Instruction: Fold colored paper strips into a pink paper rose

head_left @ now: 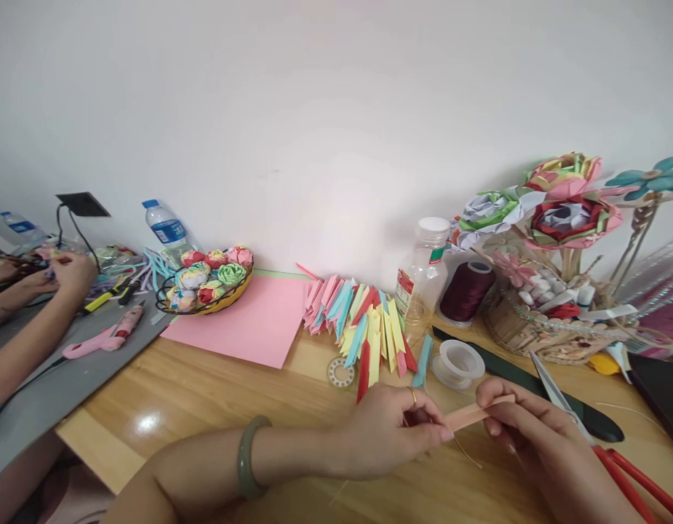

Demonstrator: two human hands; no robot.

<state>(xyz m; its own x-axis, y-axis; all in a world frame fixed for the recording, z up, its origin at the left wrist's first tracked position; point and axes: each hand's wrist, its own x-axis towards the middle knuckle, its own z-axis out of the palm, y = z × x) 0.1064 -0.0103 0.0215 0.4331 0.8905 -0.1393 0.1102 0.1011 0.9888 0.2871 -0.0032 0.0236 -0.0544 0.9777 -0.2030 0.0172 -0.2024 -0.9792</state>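
Note:
My left hand [393, 429] and my right hand [524, 426] pinch the two ends of a folded pink paper strip [475, 415] just above the wooden table [205, 400]. A green bangle [249, 455] sits on my left wrist and a ring on one left finger. A thin wire [467, 451] trails below the strip. Just beyond my hands lie a row of folded coloured paper strips [363, 324] and a clear spool of thread [457, 362].
Red-handled scissors [598, 437] lie right of my right hand. Behind are a pink paper sheet [249, 320], a basket of paper roses [208, 284], a plastic bottle [423, 280], a maroon thread spool [470, 290], and paper flowers [554, 207]. Another person's hands [68, 269] work at far left beside a pink glue gun [104, 335].

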